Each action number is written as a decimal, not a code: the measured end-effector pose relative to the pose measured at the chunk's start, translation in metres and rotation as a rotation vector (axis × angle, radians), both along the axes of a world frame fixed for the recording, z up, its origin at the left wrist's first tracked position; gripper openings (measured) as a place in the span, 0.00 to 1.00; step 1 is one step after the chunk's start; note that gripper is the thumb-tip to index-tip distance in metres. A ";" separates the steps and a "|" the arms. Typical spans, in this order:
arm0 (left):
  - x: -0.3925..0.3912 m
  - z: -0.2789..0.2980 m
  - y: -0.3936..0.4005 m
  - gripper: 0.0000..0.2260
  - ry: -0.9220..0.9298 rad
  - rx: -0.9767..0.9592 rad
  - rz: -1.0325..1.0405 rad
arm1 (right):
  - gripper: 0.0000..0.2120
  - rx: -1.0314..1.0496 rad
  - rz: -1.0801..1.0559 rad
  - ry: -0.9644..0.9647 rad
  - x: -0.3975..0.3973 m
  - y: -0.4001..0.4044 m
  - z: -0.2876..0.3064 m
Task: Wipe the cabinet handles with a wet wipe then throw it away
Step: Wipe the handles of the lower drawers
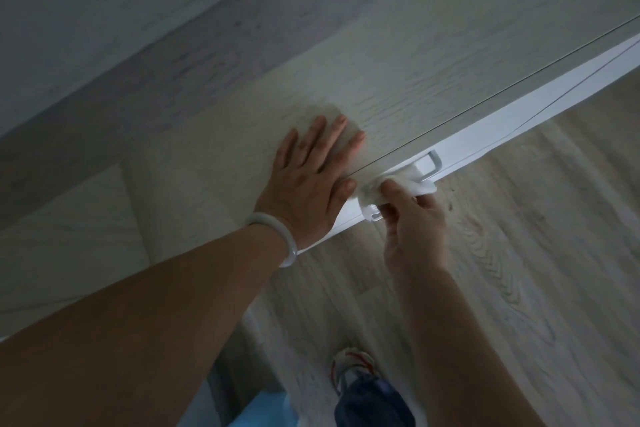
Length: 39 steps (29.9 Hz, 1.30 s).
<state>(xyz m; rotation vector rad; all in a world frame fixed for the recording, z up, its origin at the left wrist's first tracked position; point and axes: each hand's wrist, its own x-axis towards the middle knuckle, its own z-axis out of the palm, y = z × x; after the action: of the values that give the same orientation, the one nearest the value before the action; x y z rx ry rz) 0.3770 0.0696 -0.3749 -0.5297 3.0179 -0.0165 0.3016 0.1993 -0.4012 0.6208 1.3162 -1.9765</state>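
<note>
I look down at the pale wood top of a low cabinet and its white front. A white bar handle sticks out from the front. My right hand pinches a crumpled white wet wipe wrapped round the handle's near half; the handle's far end shows bare. My left hand, with a pale bangle on the wrist, rests flat with spread fingers on the cabinet top just left of the handle.
Light wood-pattern floor lies below the cabinet front. My shoe and trouser leg stand near the bottom middle. Something blue shows at the bottom edge. A grey wall runs behind the cabinet.
</note>
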 end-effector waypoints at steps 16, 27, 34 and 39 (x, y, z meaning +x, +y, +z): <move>0.000 0.000 0.001 0.25 -0.008 -0.027 0.005 | 0.06 -0.015 0.171 -0.014 0.005 0.005 0.004; -0.001 0.000 0.002 0.25 -0.003 -0.029 0.012 | 0.05 0.016 0.167 -0.067 0.003 0.006 0.011; -0.001 -0.002 0.001 0.25 0.016 -0.035 0.009 | 0.06 -0.052 0.104 -0.096 -0.005 0.007 0.001; -0.002 -0.002 0.002 0.25 0.018 -0.039 0.010 | 0.05 -0.142 0.062 -0.096 -0.010 0.004 0.000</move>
<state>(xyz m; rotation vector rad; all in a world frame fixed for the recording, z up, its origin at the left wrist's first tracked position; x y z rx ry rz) 0.3749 0.0715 -0.3766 -0.5514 3.0376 -0.0704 0.2911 0.2031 -0.4007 0.5919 1.1136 -1.9449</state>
